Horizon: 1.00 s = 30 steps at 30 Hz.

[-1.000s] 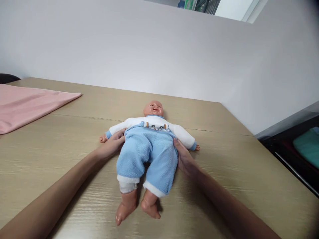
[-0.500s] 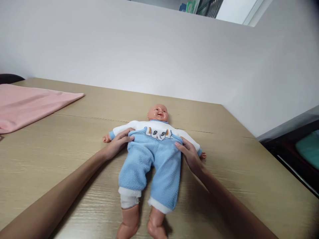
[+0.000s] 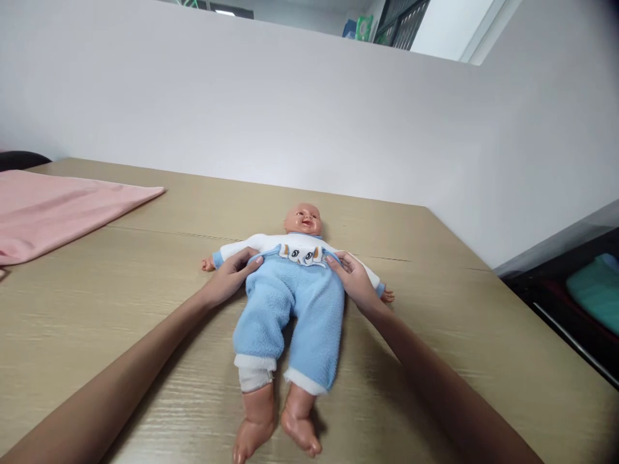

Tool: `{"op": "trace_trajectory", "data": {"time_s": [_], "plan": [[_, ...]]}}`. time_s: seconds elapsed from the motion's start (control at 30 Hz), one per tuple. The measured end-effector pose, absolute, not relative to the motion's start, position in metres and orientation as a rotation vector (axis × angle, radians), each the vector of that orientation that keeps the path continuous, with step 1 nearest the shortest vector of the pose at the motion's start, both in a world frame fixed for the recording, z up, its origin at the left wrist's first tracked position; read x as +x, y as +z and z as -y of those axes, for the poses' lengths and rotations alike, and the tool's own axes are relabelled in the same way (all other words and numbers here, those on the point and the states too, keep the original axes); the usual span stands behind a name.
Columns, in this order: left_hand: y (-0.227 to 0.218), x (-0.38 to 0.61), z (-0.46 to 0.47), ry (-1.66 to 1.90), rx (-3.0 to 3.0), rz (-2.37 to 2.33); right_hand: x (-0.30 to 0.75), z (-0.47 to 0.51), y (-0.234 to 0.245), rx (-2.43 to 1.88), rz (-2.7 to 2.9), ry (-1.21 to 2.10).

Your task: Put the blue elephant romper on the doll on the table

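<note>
A baby doll (image 3: 303, 219) lies on its back on the wooden table, head away from me and bare feet toward me. It wears a white top with blue cuffs and fuzzy light blue trousers (image 3: 290, 296) with white hems and an animal-face patch (image 3: 302, 254) at the front. My left hand (image 3: 235, 274) pinches the waistband at the doll's side on my left. On the other side, my right hand (image 3: 355, 277) grips the waistband edge near the patch. Some white cloth shows below the trouser hem on the doll's leg at my left.
A pink cloth (image 3: 62, 209) lies flat on the table (image 3: 145, 309) at the far left. Behind the table rises a white wall (image 3: 242, 109) with an opening at the top. Beyond the right edge stands a dark frame holding teal fabric (image 3: 597, 293).
My right hand has moved inward along the waistband, closer to the patch. My left hand stays at its side. The view has shifted slightly, and more of the doll's feet shows.
</note>
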<state>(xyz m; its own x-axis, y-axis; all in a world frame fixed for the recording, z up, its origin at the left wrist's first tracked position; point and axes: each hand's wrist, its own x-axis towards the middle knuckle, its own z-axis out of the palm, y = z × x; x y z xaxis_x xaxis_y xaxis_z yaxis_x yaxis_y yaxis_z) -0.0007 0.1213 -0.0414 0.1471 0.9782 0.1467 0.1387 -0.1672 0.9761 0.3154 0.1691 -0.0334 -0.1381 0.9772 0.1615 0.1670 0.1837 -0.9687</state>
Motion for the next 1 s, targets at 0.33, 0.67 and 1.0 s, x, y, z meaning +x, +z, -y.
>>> {"op": "trace_trajectory", "data": {"time_s": [0.33, 0.67, 1.0], "plan": [[-0.042, 0.02, -0.124, 1.478, 0.942, -0.974, 0.292, -0.14, 0.011, -1.152, 1.789, 0.361], [-0.046, 0.019, -0.121, 1.676, 1.05, -0.933, 0.16, -0.234, 0.073, -0.796, 2.689, 0.412], [-0.048, 0.021, -0.111, 1.658, 1.463, -0.998, 0.124, -0.263, 0.028, -0.53, 2.995, 0.617]]}}
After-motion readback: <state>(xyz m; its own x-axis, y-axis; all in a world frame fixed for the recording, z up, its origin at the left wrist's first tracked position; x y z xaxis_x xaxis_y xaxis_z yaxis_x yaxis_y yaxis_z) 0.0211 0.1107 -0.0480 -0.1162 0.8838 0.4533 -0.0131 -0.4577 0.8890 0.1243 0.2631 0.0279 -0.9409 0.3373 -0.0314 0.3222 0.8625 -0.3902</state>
